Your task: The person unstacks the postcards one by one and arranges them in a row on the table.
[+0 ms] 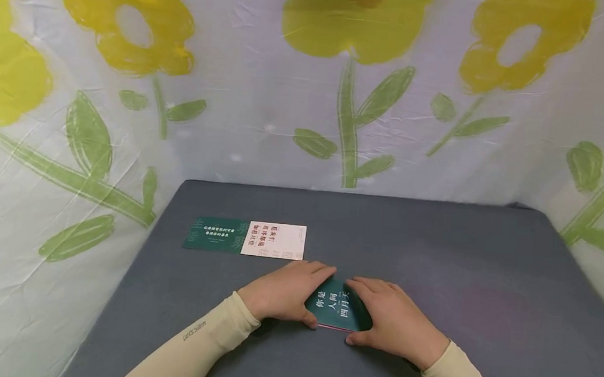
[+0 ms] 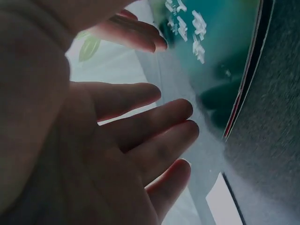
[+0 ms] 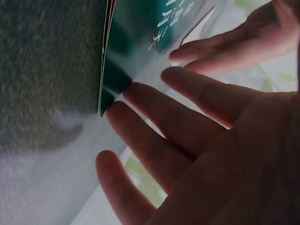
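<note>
Left sleeve (image 1: 194,333) showing "Let's Slim". Green card (image 1: 215,244) lying on grey table (image 1: 460,252), print too small to read. Pink card (image 1: 287,246) touching its right side, showing 愿我们 plus more lines. Left hand (image 1: 286,292) arching, fingers loosely spread, can't tell about contact. Green stack (image 1: 330,314) sitting mid-table, reading 你是人间四月天. Right hand (image 1: 395,320) flanking it, fingers spread, contact unclear. Both hands hiding stack's sides. Flowery backdrop (image 1: 245,103) hanging behind.
</note>
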`<state>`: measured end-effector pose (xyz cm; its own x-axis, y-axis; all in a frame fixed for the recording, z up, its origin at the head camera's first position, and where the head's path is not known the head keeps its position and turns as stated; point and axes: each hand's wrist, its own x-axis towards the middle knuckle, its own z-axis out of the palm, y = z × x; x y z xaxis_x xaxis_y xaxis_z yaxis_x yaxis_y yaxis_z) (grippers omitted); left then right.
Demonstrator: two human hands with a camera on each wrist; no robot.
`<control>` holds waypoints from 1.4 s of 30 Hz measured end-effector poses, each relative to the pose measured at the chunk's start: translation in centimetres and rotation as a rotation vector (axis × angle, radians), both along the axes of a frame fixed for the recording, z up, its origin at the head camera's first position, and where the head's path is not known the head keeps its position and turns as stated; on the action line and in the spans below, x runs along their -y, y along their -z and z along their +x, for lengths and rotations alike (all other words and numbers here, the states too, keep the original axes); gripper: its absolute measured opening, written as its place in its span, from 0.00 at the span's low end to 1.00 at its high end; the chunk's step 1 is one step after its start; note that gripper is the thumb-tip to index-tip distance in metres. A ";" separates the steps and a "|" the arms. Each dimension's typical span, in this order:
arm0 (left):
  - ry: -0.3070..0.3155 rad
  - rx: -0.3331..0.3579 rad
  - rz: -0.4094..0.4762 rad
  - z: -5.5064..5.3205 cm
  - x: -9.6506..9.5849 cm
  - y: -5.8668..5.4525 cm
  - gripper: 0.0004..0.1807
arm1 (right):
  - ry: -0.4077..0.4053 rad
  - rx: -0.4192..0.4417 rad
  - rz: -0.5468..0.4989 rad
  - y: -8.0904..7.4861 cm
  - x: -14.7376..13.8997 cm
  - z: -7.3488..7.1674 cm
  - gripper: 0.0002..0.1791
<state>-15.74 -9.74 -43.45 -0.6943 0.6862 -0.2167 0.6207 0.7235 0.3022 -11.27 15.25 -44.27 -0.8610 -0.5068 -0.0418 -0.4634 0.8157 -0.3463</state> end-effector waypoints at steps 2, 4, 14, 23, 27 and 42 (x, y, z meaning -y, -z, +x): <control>-0.001 -0.031 -0.022 0.2 0.0 0.2 0.58 | -0.006 -0.002 0.008 0.0 0.3 -0.1 0.52; 0.004 -0.056 -0.039 0.3 -0.1 0.4 0.59 | -0.005 -0.004 0.014 0.0 0.5 -0.2 0.50; 0.027 -0.126 -0.036 0.4 -0.7 0.4 0.56 | 0.029 -0.014 0.019 0.2 0.2 -0.6 0.49; 0.004 -0.057 -0.009 0.1 -0.2 0.2 0.56 | 0.010 0.001 0.021 0.0 0.0 -0.8 0.49; -0.002 -0.043 0.013 -0.4 -0.2 0.4 0.55 | 0.007 -0.001 0.020 0.0 -0.1 -1.2 0.47; -0.135 0.005 0.131 -3.8 0.3 -0.5 0.54 | 0.030 -0.009 -0.040 -0.6 0.3 -5.4 0.47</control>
<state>-19.57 -10.02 -42.93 -0.7813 0.6092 -0.1354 0.5188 0.7547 0.4017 -16.69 14.91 -43.64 -0.8760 -0.4821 -0.0141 -0.4423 0.8147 -0.3750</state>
